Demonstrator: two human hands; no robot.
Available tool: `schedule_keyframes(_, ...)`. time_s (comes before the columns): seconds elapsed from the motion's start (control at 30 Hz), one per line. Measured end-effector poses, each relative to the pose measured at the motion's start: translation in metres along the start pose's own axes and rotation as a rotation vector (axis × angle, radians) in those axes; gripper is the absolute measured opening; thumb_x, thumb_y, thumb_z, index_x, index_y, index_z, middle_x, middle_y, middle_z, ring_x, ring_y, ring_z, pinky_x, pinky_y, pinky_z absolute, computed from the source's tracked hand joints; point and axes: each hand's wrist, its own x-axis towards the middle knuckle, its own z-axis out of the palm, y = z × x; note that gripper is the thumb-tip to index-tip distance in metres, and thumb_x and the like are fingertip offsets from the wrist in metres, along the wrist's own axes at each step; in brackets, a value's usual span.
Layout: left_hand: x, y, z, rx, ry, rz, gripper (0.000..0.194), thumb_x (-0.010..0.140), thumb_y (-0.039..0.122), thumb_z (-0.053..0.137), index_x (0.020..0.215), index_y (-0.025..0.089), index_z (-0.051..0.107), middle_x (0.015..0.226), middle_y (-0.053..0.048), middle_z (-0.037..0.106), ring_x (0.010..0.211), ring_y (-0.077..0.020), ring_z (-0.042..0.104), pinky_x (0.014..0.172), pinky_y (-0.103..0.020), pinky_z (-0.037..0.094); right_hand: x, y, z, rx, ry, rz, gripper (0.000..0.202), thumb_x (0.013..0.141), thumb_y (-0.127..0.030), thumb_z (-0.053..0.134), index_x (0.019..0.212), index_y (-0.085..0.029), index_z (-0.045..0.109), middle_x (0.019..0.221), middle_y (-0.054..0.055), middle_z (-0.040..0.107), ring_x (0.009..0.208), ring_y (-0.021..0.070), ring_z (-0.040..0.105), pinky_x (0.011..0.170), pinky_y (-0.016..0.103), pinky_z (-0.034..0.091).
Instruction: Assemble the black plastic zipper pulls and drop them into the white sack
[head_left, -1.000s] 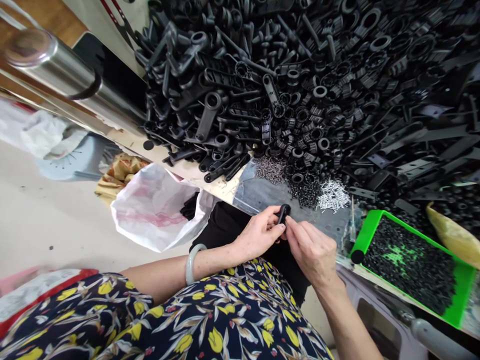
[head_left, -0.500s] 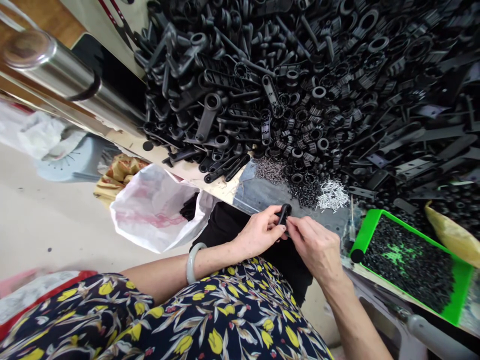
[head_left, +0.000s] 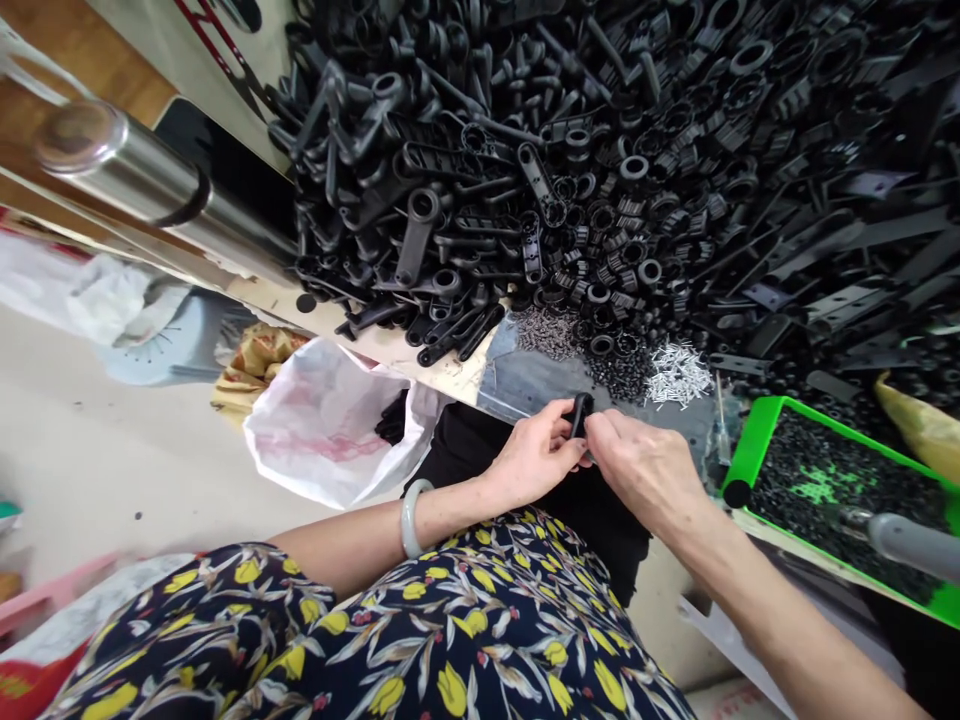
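My left hand point(head_left: 534, 456) is closed around a small black plastic lever-like part point(head_left: 580, 412), which stands tilted above my lap at the table's front edge. Pressed against the right side of that part, my right hand point(head_left: 641, 458) has its thumb and fingers pinched together. Whatever sits between those fingertips is hidden. Just beyond my hands, a pile of silvery pins point(head_left: 677, 374), a heap of tiny black pieces point(head_left: 619, 374) and a heap of small brownish-grey pieces point(head_left: 547, 332) lie on a grey mat point(head_left: 517, 382).
A big mound of black plastic levers point(head_left: 420, 235) and rings point(head_left: 634, 168) covers the table. On the right is a green tray point(head_left: 757, 430) of small black bits, with a screwdriver-like tool point(head_left: 722, 430) beside it. A white bag point(head_left: 300, 440) and a steel flask point(head_left: 150, 170) are left.
My right fingers have closed in tighter over the part's side, and the right forearm has swung outward to the right. The left hand keeps its hold. The view has shifted slightly.
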Motion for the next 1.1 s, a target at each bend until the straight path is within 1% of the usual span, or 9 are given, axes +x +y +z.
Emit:
schedule_keyframes(0.13,-0.001,0.002,-0.006,-0.070,-0.050,0.000,0.056,0.089,0.022,0.071,0.142,0.016,0.055,0.097,-0.006,0.074,0.083,-0.0163,0.071,0.082,-0.030,0.055,0.001,-0.009,-0.003,-0.059,-0.041,-0.022,0.019,0.087,0.001,0.056,0.090,-0.017,0.063,0.072,0.005,0.064,0.062,0.0166,0.059,0.052,0.030,0.030)
schedule_keyframes(0.23,-0.002,0.006,-0.010,-0.189,-0.098,-0.035,0.059,0.088,0.023,0.073,0.143,0.015,0.056,0.099,-0.007,0.075,0.093,-0.0184,0.070,0.088,-0.031,0.052,-0.006,-0.016,-0.001,-0.146,0.020,-0.087,0.025,0.085,0.006,0.053,0.094,-0.014,0.067,0.076,0.008,0.065,0.064,0.0188,0.060,0.052,0.032,0.035)
schedule_keyframes(0.3,-0.003,0.009,-0.011,-0.243,-0.110,-0.060,0.058,0.088,0.023,0.074,0.142,0.015,0.057,0.099,-0.007,0.075,0.098,-0.0196,0.070,0.091,-0.032,0.051,-0.014,-0.020,0.001,-0.171,0.068,-0.104,0.032,0.086,0.007,0.050,0.105,-0.010,0.070,0.077,0.009,0.065,0.065,0.0201,0.060,0.053,0.032,0.039)
schedule_keyframes(0.5,-0.004,0.010,-0.014,-0.270,-0.128,-0.074,0.055,0.086,0.024,0.075,0.138,0.016,0.057,0.099,-0.006,0.074,0.100,-0.0194,0.068,0.095,-0.032,0.047,-0.032,-0.038,0.009,-0.135,0.080,-0.025,0.063,0.084,0.010,0.044,0.142,-0.007,0.060,0.073,0.008,0.065,0.058,0.0198,0.059,0.046,0.031,0.041)
schedule_keyframes(0.67,-0.002,0.009,-0.016,-0.260,-0.150,-0.066,0.052,0.087,0.029,0.077,0.135,0.018,0.059,0.103,-0.006,0.076,0.098,-0.0185,0.070,0.094,-0.031,0.048,-0.034,-0.042,0.014,-0.071,0.069,0.069,0.065,0.086,0.007,0.043,0.150,-0.005,0.054,0.073,0.008,0.068,0.058,0.0196,0.064,0.046,0.029,0.045)
schedule_keyframes(0.77,-0.001,0.011,-0.016,-0.339,-0.145,-0.110,0.059,0.085,0.032,0.081,0.137,0.018,0.057,0.104,-0.008,0.077,0.094,-0.0192,0.073,0.091,-0.032,0.050,-0.037,-0.028,0.014,0.178,0.125,0.129,0.047,0.098,-0.005,0.046,0.142,-0.008,0.062,0.080,0.009,0.075,0.063,0.0174,0.070,0.053,0.026,0.052)
schedule_keyframes(0.87,-0.003,0.017,-0.014,-0.386,-0.130,-0.150,0.059,0.084,0.032,0.082,0.137,0.019,0.058,0.107,-0.010,0.077,0.095,-0.0218,0.076,0.093,-0.035,0.052,-0.039,-0.015,0.012,0.588,0.271,0.407,0.034,0.106,-0.025,0.053,0.135,-0.017,0.069,0.099,0.009,0.081,0.074,0.0161,0.075,0.070,0.027,0.061)
schedule_keyframes(0.97,-0.006,0.023,-0.011,-0.355,-0.104,-0.150,0.053,0.086,0.030,0.078,0.134,0.018,0.060,0.105,-0.010,0.077,0.091,-0.0207,0.075,0.089,-0.034,0.053,-0.035,-0.014,0.012,1.025,0.414,0.691,0.035,0.101,-0.038,0.064,0.132,-0.022,0.071,0.101,0.007,0.079,0.079,0.0168,0.075,0.077,0.032,0.064)
schedule_keyframes(1.1,-0.011,0.027,-0.002,-0.264,-0.080,-0.072,0.046,0.091,0.034,0.076,0.130,0.018,0.058,0.099,-0.005,0.074,0.080,-0.0148,0.069,0.079,-0.029,0.052,-0.020,-0.028,0.017,1.494,0.462,0.730,0.051,0.091,-0.040,0.077,0.138,-0.025,0.065,0.114,0.007,0.077,0.098,0.0201,0.076,0.086,0.035,0.065)
